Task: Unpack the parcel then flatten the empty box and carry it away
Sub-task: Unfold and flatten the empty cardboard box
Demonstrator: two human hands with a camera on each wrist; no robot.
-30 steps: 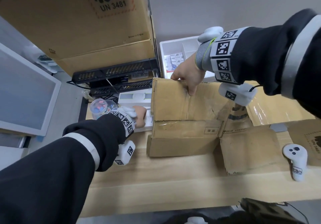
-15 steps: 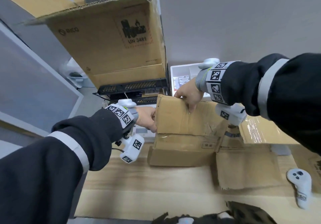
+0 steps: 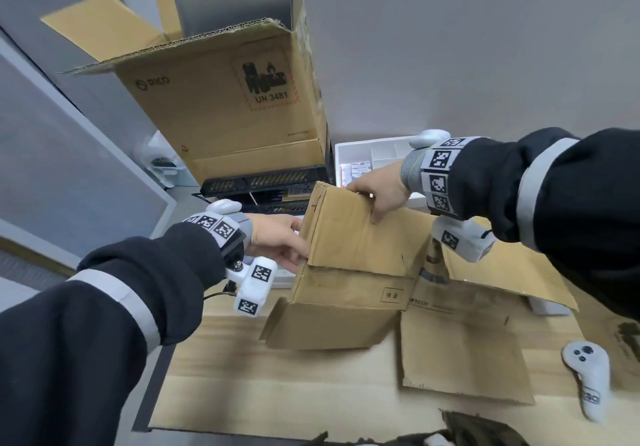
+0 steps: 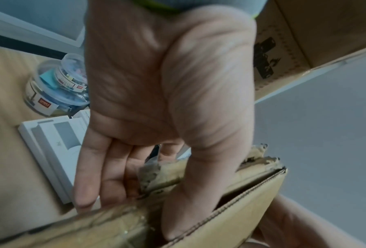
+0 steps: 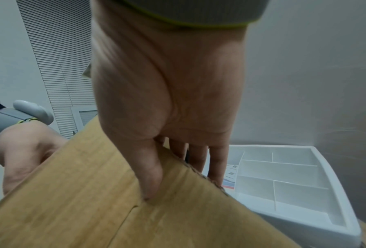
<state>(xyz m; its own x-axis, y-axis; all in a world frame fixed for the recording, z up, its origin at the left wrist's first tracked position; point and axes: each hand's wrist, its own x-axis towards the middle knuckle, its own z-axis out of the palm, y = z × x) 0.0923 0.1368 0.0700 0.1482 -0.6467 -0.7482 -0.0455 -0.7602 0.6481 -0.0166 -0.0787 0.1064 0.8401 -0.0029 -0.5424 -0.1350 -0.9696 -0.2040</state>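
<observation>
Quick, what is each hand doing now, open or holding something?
Left hand: grips the left edge of the flattened box.
Right hand: pinches the box's top edge, thumb in front.

**Tabletop and its load**

A light wooden tabletop (image 3: 311, 386) carries the cardboard box (image 3: 349, 293) with a flap spread flat, a white controller (image 3: 588, 373) at right, a white tray (image 3: 367, 151) behind, a clear jar (image 4: 54, 89) and white packs (image 4: 54, 147) at left.
</observation>
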